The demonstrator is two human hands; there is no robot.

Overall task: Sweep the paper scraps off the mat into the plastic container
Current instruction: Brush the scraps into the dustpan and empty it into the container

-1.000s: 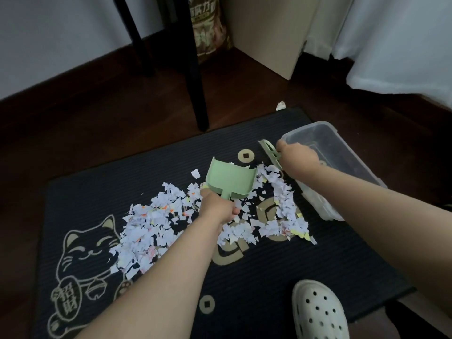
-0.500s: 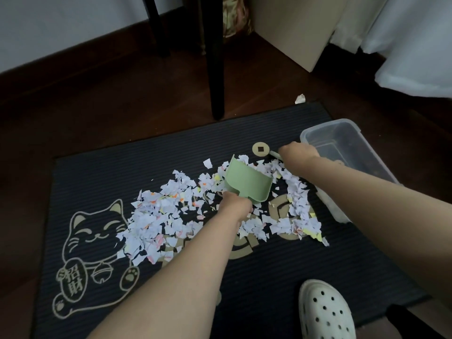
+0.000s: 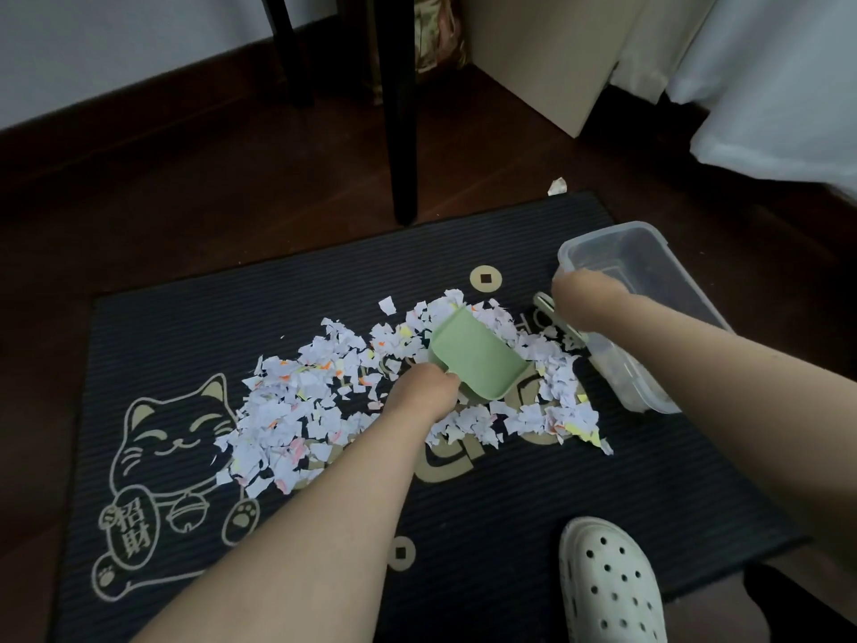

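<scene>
Clamps the left grip (image 3: 419,394) round the short handle of the green dustpan (image 3: 477,359). Rests the pan among the paper scraps (image 3: 297,410) on the mat (image 3: 232,294), mouth seemingly turned away from the wrist and toward the brush, probably to catch whatever gets pushed across. Closes the right grip (image 3: 586,299) on a small pale-green brush (image 3: 547,308), just beside the near rim of the plastic container (image 3: 649,396); looks poised to drag the right-hand scraps back into the pan. Has the container standing at the mat's right edge, near enough for tipping the pan in.

Shows nearly all the scraps spread over the mat, from the cat print across to the container, plus one stray bit (image 3: 556,186) on the wooden floor past the far corner.

Shows only the backs of both grips, not the fingers. Hides most of the brush under the right grip, so cannot tell whether its bristles touch the mat. Cannot make out through the dim clear wall whether any scraps lie inside the container. Cuts off a white clog (image 3: 607,582) at the bottom edge.
</scene>
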